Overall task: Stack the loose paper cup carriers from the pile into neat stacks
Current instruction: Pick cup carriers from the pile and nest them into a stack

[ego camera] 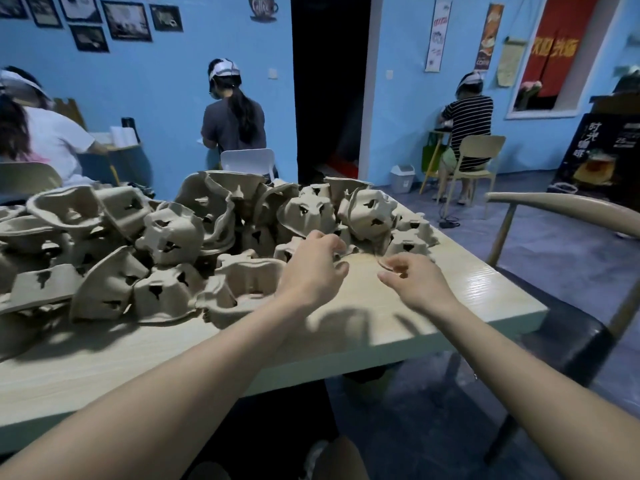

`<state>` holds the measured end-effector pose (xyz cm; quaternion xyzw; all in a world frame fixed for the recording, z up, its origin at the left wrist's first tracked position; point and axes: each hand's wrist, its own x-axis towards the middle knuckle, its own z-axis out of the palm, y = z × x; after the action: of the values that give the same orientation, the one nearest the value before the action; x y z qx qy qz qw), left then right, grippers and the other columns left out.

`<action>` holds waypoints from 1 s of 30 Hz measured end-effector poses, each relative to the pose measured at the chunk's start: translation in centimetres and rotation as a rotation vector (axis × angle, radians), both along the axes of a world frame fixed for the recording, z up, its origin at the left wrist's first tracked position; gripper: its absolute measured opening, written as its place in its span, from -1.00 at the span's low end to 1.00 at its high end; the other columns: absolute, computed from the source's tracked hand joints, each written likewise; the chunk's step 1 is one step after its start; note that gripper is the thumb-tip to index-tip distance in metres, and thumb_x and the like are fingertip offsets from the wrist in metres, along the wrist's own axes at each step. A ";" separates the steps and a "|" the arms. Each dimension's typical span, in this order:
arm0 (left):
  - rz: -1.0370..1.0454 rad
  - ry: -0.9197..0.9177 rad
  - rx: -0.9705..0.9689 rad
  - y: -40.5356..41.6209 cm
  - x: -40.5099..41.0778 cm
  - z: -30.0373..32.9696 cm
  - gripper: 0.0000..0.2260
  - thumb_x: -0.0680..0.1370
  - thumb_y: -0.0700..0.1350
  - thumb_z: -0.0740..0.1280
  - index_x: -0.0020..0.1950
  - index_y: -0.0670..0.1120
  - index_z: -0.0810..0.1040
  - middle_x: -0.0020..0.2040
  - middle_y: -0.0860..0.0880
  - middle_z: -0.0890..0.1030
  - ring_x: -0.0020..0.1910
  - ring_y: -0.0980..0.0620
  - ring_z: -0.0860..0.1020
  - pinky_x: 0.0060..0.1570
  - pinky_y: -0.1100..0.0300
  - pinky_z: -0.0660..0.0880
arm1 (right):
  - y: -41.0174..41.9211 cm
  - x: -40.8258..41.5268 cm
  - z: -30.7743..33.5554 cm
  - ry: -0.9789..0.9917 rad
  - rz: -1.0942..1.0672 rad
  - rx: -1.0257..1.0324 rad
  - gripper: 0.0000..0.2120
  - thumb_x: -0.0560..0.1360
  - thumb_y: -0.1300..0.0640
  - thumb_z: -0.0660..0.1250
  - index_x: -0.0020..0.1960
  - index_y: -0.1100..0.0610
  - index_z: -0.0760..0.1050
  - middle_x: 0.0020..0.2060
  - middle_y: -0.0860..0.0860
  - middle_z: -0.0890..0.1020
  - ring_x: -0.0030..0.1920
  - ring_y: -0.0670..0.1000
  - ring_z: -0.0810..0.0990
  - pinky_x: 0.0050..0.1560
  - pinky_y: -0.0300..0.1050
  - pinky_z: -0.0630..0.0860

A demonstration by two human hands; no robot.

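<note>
Both hands are out over the bench (398, 306) now, reaching for the near-right fringe of the pile (194, 244) of paper cup carriers. The left hand (313, 268) has its fingers (334, 245) curled down at the pile's edge, right against a small carrier (292, 249); whether they already pinch its rim I can't quite tell, the knuckles hide the contact. The right hand (412, 282) hovers just beside it over bare bench, fingers loosely bent and narrow, holding nothing that shows.

The pile sprawls from the far right corner across to the left edge, carriers tumbled every way: some cup-wells up, many flipped so their domed undersides and dark slits face us, several tipped on edge. The open-side-up carrier (242, 289) nearest the front edge lies with its long axis running roughly left to right along that edge, wells facing up.

To do this step well, I'd judge: take one carrier off the loose fringe, not from under the heap, lift it clear, then turn it wells-up with its long side parallel to the front edge. The bare patch near the right corner looks the place for a stack. Match every piece to that heading so wells nest; a crooked one will likely jam
</note>
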<state>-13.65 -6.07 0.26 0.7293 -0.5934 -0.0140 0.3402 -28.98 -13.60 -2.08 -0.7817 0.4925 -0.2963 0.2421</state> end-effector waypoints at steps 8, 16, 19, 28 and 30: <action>-0.046 0.009 0.107 -6.1 -3.6 -4.1 -0.65 0.53 -0.07 0.30 0.31 -0.07 0.41 0.30 -0.04 0.39 0.29 -0.04 0.38 0.26 0.10 0.34 | -5.4 -3.4 -1.5 -0.025 -0.211 0.013 -0.60 0.46 0.04 0.38 0.26 0.13 0.47 0.21 0.14 0.46 0.23 0.17 0.43 0.26 0.02 0.39; -0.076 -0.124 0.156 -7.8 -2.7 -6.9 -0.70 0.56 0.05 0.22 0.22 -0.06 0.46 0.25 -0.05 0.44 0.25 -0.05 0.36 0.23 0.07 0.34 | -8.4 -0.9 -1.6 -0.046 -0.249 -0.010 -0.42 0.42 -0.08 0.40 0.32 0.12 0.30 0.30 0.13 0.27 0.31 0.17 0.23 0.34 -0.02 0.22; -0.080 -0.149 0.149 -7.9 -2.6 -7.2 -0.72 0.57 0.07 0.19 0.21 -0.03 0.45 0.24 -0.02 0.42 0.25 -0.03 0.34 0.19 0.09 0.33 | -9.1 0.7 -2.0 -0.019 -0.295 -0.022 -0.36 0.36 -0.17 0.42 0.26 0.13 0.29 0.28 0.15 0.28 0.29 0.19 0.24 0.32 0.02 0.25; -0.071 -0.168 0.154 -7.9 -2.7 -7.4 -0.71 0.58 0.08 0.16 0.24 0.00 0.43 0.26 0.00 0.40 0.27 -0.02 0.32 0.23 0.08 0.32 | -8.9 0.6 -2.5 0.048 -0.321 -0.082 -0.50 0.42 -0.04 0.36 0.26 0.12 0.31 0.29 0.11 0.37 0.28 0.17 0.30 0.23 0.05 0.33; -0.069 -0.169 0.157 -7.9 -2.7 -7.4 -0.71 0.58 0.08 0.16 0.25 0.01 0.43 0.26 0.00 0.40 0.27 -0.02 0.32 0.23 0.08 0.32 | -8.5 -0.1 -2.4 0.044 -0.317 -0.104 -0.60 0.45 0.02 0.34 0.21 0.12 0.34 0.23 0.09 0.42 0.24 0.16 0.34 0.18 0.06 0.35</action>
<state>-16.34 -13.94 -7.17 0.7314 -0.6419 -0.0105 0.2302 -29.13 -22.14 -4.51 -0.7119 0.5988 -0.3386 0.1409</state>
